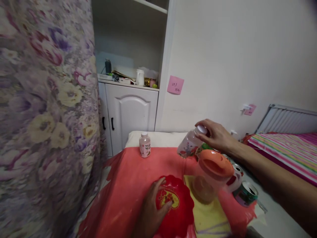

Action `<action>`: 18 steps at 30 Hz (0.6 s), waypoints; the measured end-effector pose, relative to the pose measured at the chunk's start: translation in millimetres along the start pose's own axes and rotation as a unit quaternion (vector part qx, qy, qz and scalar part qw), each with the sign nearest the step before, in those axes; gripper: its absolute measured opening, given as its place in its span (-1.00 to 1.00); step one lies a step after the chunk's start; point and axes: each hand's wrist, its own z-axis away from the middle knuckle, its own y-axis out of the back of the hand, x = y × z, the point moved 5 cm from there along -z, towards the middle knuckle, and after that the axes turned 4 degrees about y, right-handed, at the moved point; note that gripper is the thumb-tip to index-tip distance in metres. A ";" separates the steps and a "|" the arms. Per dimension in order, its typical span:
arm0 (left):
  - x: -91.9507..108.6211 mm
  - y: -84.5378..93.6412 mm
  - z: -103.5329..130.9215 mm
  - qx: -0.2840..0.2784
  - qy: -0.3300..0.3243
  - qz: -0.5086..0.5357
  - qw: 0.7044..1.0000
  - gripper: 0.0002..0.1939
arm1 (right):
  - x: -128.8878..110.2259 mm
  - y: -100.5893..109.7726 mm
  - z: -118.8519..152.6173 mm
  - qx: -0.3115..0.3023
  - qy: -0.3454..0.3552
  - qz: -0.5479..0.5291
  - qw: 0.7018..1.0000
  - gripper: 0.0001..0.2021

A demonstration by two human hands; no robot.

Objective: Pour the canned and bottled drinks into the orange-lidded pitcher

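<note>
My right hand [210, 132] grips the white cap of a clear bottle [189, 144] with a floral print, holding it tilted above the table's back right part. A similar small bottle [145, 145] with a white cap stands upright at the back left of the red tablecloth [123, 185]. Over the left edge of a red scalloped plate [182, 211], my left hand [155, 206] has its fingers spread and holds nothing. Right of the plate, a clear pitcher [205, 185] with an orange lid stands on a yellow cloth [210, 219].
A green can [246, 193] and other cans stand right of the pitcher, near my right forearm. A floral curtain [49, 115] hangs at the left. Behind the table are a white cabinet [133, 109] and a wall with a pink note [175, 85]. A striped bed [289, 148] is at the right.
</note>
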 end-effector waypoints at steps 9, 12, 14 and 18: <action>-4.4 9.3 -5.3 0.002 0.014 -0.020 1.000 -0.46 | 65.1 -89.1 -56.7 -0.108 -0.067 0.051 0.991 -0.78; -10.8 10.9 -8.4 0.007 0.020 -0.030 0.999 -0.49 | 82.0 -117.8 -63.7 -0.140 -0.079 0.058 0.985 -0.77; -16.2 9.4 -10.0 0.008 0.022 -0.030 0.999 -0.50 | 91.6 -134.7 -67.1 -0.161 -0.087 0.061 0.981 -0.74; -23.5 7.2 -12.0 0.035 0.015 -0.014 0.999 -0.51 | 105.4 -160.2 -72.5 -0.202 -0.108 0.061 0.972 -0.74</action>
